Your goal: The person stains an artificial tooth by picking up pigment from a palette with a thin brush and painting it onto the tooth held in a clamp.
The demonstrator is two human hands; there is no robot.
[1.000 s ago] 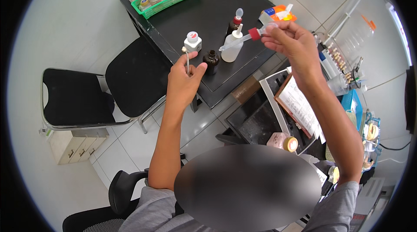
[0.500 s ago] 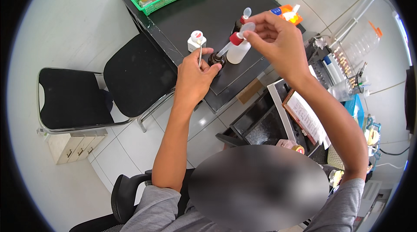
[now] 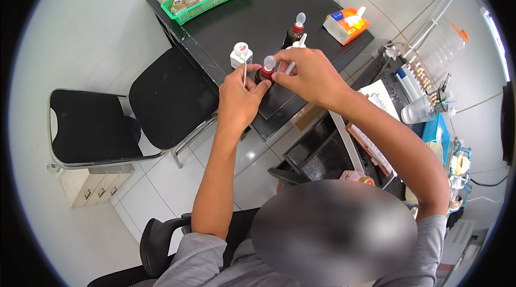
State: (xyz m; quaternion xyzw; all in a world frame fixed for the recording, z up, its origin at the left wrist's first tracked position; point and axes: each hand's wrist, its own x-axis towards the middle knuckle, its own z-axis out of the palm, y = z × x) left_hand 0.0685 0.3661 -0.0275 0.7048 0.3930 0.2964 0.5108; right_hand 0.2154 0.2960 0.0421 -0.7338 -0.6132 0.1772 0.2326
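My left hand (image 3: 239, 98) steadies a small brown dropper bottle (image 3: 258, 78) near the table's front corner. A slim, light-coloured stick-like tool (image 3: 245, 73) also rests between its fingers. My right hand (image 3: 312, 74) has its fingertips on the red-collared dropper cap (image 3: 267, 71), which sits in the bottle's neck, its clear rubber bulb pointing up. A white bottle with a pale nozzle (image 3: 302, 41) stands just behind my right hand, mostly hidden by it. Farther back is a second brown dropper bottle (image 3: 293, 34) with a red collar. A small white bottle (image 3: 241, 56) stands left of my hands.
A green basket (image 3: 212, 1) of small jars lies at the table's far left. An orange tissue pack (image 3: 346, 24) sits at the far right edge. Beside the black table (image 3: 269, 2) stands a black chair (image 3: 169, 93). A cluttered counter with a clear cup (image 3: 417, 111) is at right.
My right hand has come down and left, bringing the dropper from above into the brown bottle's neck. The dropper's glass tube no longer shows. My left hand stays around the bottle.
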